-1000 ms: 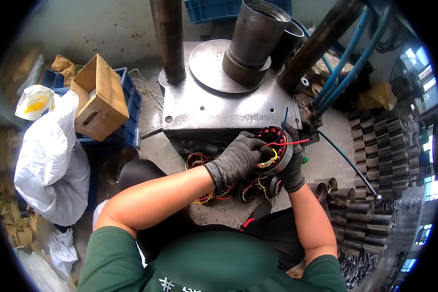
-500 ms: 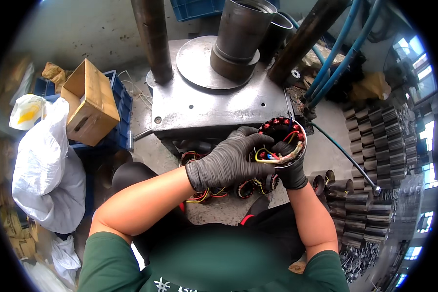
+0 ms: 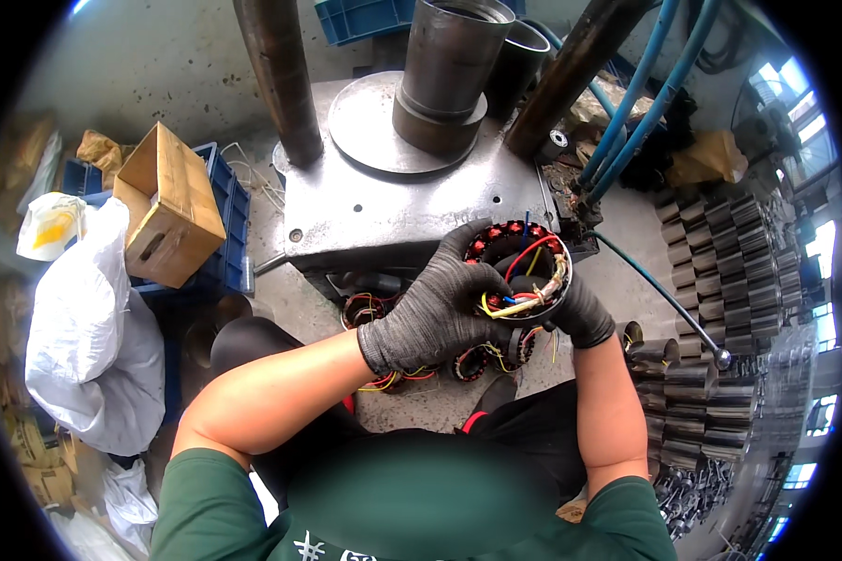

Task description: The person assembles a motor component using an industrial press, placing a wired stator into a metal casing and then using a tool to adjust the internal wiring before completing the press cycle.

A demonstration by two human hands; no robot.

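A motor stator (image 3: 560, 266), a ring with black and red windings inside a thin metal rim, is held up before the front edge of the press table. Its red, yellow and blue lead wires (image 3: 524, 303) lie across the opening. My gloved left hand (image 3: 438, 304) is closed round its left side, thumb near the leads. The gloved right hand (image 3: 582, 313) grips it from the right and below, its fingertips partly hidden behind the ring. Below, on the floor between my legs, lie several more stators (image 3: 468, 365) with coloured wires.
The steel press table (image 3: 346, 224) carries a round plate and an upright metal cylinder (image 3: 454, 70) between two thick columns. A lever with a ball end (image 3: 722, 358) juts out at right, near stacked metal sleeves (image 3: 711, 271). A cardboard box (image 3: 180, 229) and white sack (image 3: 84, 327) stand left.
Both hands have brought the stator slightly left and turned it a little. My right hand has shifted from beneath it more to its right side.
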